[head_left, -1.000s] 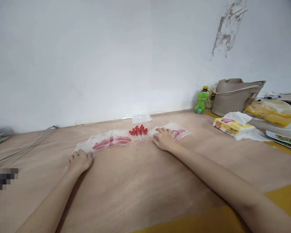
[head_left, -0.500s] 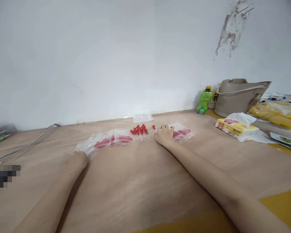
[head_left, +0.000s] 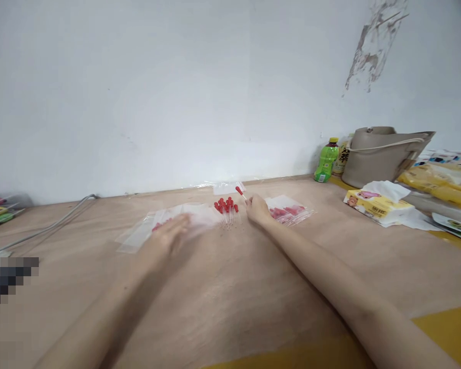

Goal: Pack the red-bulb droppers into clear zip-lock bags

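Note:
Pinched in the fingers of my right hand (head_left: 258,209) is one red-headed pin (head_left: 239,190), its red end tilted up and left. Several more red-headed pins (head_left: 226,206) lie in a loose fan at the middle. Clear bags (head_left: 289,209) with red items inside lie just right of my right hand. My left hand (head_left: 170,234), blurred by motion, is over the left-hand clear bags (head_left: 200,218), which also hold red items; whether its fingers grip anything is hidden by the blur. An empty-looking clear bag (head_left: 133,240) lies flat at the left end of that group.
A small clear bag (head_left: 229,188) lies near the wall. At the right are a green bottle (head_left: 326,161), a grey-brown bag (head_left: 376,159), a yellow tissue box (head_left: 380,204) and yellow packaging (head_left: 441,179). A grey cable (head_left: 54,225) runs across the left, near colourful packets (head_left: 0,211).
My left hand has moved right and away from me, over the left bags. My right hand has raised the single pin, and its fingers are closer together.

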Demonstrator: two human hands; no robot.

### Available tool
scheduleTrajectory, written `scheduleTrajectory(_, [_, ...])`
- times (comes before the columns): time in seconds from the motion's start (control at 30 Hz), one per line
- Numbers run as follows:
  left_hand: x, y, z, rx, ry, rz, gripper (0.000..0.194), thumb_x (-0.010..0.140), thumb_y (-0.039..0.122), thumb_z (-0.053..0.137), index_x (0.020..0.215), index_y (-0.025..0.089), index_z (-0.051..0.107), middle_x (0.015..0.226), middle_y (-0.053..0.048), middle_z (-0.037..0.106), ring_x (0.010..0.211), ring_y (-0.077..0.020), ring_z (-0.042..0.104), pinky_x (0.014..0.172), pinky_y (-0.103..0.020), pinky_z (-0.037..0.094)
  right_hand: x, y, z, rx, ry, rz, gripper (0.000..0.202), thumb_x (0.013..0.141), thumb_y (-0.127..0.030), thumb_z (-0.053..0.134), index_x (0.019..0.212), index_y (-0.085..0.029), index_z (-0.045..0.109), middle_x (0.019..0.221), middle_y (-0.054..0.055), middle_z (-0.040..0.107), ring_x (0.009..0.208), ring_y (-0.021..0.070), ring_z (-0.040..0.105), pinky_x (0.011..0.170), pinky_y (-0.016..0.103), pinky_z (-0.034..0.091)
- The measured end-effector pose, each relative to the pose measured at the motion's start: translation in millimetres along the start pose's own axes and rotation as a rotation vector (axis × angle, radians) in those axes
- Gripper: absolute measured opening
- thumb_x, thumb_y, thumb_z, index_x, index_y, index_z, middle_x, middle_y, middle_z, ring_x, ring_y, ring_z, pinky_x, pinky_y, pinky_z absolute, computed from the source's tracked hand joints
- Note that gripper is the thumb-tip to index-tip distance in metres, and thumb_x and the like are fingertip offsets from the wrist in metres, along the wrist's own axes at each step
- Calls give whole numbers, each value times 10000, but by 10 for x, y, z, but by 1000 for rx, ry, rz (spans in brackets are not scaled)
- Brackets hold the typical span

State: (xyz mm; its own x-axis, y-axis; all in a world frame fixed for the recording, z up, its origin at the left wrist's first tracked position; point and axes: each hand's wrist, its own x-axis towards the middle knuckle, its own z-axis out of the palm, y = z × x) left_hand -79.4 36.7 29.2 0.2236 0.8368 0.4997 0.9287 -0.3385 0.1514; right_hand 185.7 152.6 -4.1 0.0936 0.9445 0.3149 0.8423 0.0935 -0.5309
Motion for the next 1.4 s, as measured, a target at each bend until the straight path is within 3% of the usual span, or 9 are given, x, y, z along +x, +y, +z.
scheduleTrajectory(0.07, [-81,203,158,-116,-234,310,344,904,256,319,1195,186,490,1296,-28,446,1194,-158,400,1026,-304,300,-98,77,-66,80,16,-62,300,857,-320,301,986,-146,509,897,83,608,827,162,563,688,272,414])
scheduleTrajectory(0.13, [-180,363,253,-172,-357,436,380,921,275,290,1279,207,398,1358,-28,353,1258,-166,298,1056,-359,239,-249,186,-126,255,12,-108,307,846,-323,323,1074,-144,426,813,38,599,752,134,568,651,249,433])
scheduleTrajectory(0.3, [-325,590,285,-185,-495,434,413,922,360,296,1328,285,292,1426,-6,168,1311,-196,129,1062,-435,168,-792,431,-304,877,-275,-70,791,701,-267,529,1294,-231,7,719,-71,520,404,69,476,407,210,412])
scheduleTrajectory(0.4, [-352,650,317,-181,-534,445,441,916,388,308,1343,315,229,1426,-12,161,1307,-206,149,1057,-474,125,-1034,478,-423,1032,-340,7,892,659,-241,563,1293,-309,-61,730,-83,517,371,63,473,359,206,413])
scheduleTrajectory(0.8, [-379,716,382,-192,-449,375,389,910,361,339,1297,325,340,1383,-13,306,1258,-219,290,1025,-467,198,-1033,465,-316,1146,-170,152,539,674,-336,586,1041,-246,201,601,-95,522,458,113,573,455,254,504])
scheduleTrajectory(1.03, [-347,786,435,-218,-335,288,403,886,301,387,1288,290,375,1274,-27,469,1160,-216,410,961,-423,298,-1110,439,-388,1204,-298,243,407,672,-275,610,909,-235,281,634,-55,577,545,126,614,596,313,526])
scheduleTrajectory(1.13, [-345,786,437,-214,-314,294,414,871,330,413,1282,287,387,1263,-35,477,1149,-229,412,954,-426,299,-1114,486,-450,1097,-431,133,333,633,-306,654,801,-206,383,642,-27,592,581,119,600,606,292,503])
scheduleTrajectory(1.27, [-345,779,436,-214,-297,300,419,864,357,425,1276,284,397,1253,-45,482,1139,-238,411,946,-435,298,-1062,560,-524,776,-542,-190,232,585,-315,694,641,-164,528,597,-22,564,565,104,533,545,243,444])
scheduleTrajectory(1.4, [-339,787,430,-220,-299,313,411,865,375,422,1267,290,409,1251,-43,484,1134,-239,411,943,-433,298,-1007,571,-524,587,-457,-459,156,605,-311,689,681,-181,651,712,2,598,651,119,527,603,252,427])
